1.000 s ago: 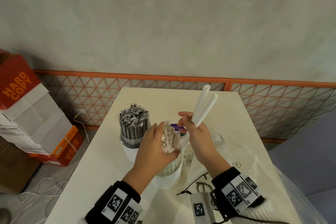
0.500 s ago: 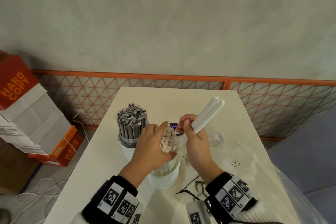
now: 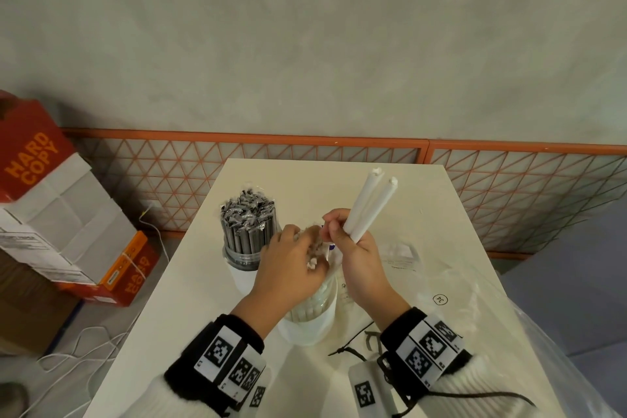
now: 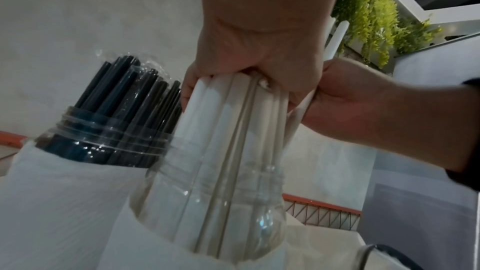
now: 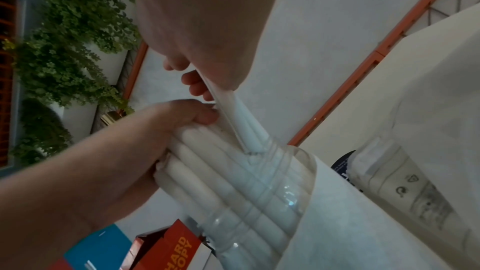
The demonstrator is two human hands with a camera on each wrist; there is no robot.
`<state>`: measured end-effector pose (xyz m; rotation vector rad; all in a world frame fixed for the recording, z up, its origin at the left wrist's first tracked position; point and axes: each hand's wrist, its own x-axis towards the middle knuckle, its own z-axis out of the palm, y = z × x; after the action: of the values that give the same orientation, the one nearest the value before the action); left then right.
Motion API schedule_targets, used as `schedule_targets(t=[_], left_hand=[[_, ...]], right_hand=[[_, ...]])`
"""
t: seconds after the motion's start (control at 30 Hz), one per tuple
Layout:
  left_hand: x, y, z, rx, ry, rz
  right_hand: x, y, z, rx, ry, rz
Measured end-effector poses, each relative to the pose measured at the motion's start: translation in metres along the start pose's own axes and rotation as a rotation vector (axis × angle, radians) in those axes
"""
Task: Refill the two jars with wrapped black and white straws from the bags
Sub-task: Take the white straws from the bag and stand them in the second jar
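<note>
Two clear jars stand on the white table point(image 3: 305, 180). The far jar point(image 3: 242, 253) is packed with wrapped black straws point(image 3: 247, 217). In the near jar point(image 3: 310, 322) stands a bunch of wrapped white straws point(image 4: 228, 114), and my left hand point(image 3: 288, 268) grips their tops, leaning them left. My right hand point(image 3: 353, 248) holds two more white straws point(image 3: 368, 205) tilted up to the right. Their lower ends point(image 5: 249, 142) reach into the near jar's mouth beside the bunch.
A crumpled clear plastic bag point(image 3: 458, 285) lies on the table to the right of the jars. Black cords point(image 3: 349, 348) lie at the front edge. Orange paper boxes point(image 3: 51, 214) are stacked on the floor at the left. An orange mesh fence point(image 3: 305, 153) runs behind the table.
My right hand has brought the two white straws down and left until their lower ends entered the near jar. My left hand kept its grip on the bunch and shifted slightly.
</note>
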<state>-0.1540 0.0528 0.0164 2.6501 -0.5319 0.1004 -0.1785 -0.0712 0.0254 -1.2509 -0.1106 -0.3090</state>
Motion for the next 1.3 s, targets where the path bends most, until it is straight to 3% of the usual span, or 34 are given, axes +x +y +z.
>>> schedule_targets(t=[0.1, 0.23, 0.4, 0.47, 0.53, 0.57, 0.63, 0.73, 0.9, 1.03, 1.3], left_hand=[[0.002, 0.006, -0.001, -0.038, -0.008, -0.076], [0.0, 0.004, 0.003, -0.078, 0.028, 0.005], [-0.001, -0.005, 0.0, -0.302, -0.039, 0.046], [-0.003, -0.006, -0.002, -0.494, -0.083, -0.021], [-0.005, -0.004, -0.004, -0.679, -0.026, -0.051], [-0.005, 0.0, -0.01, -0.671, 0.062, -0.005], [-0.004, 0.013, -0.023, -0.531, 0.245, 0.224], [0.003, 0.042, -0.041, -0.47, 0.29, 0.498], [0.027, 0.051, -0.043, -0.266, 0.392, 0.548], [0.024, 0.027, -0.022, 0.017, 0.275, 0.616], [-0.004, -0.002, 0.008, 0.247, 0.01, 0.617]], right_hand=[[-0.003, 0.001, -0.002, -0.006, -0.011, 0.024], [-0.007, 0.004, 0.001, -0.112, -0.015, 0.03], [-0.007, 0.03, 0.006, -0.347, 0.048, 0.02], [-0.005, 0.038, 0.002, -0.493, 0.048, 0.05], [-0.004, 0.043, -0.001, -0.591, 0.017, 0.088], [-0.003, 0.046, -0.004, -0.631, -0.001, 0.089], [-0.003, 0.044, -0.005, -0.724, -0.028, 0.097], [-0.002, 0.048, -0.01, -0.77, -0.08, 0.107], [-0.008, 0.033, -0.018, -0.666, -0.107, 0.094], [-0.011, 0.021, -0.03, -0.578, -0.159, 0.114], [-0.018, 0.016, -0.044, -0.609, -0.356, 0.325]])
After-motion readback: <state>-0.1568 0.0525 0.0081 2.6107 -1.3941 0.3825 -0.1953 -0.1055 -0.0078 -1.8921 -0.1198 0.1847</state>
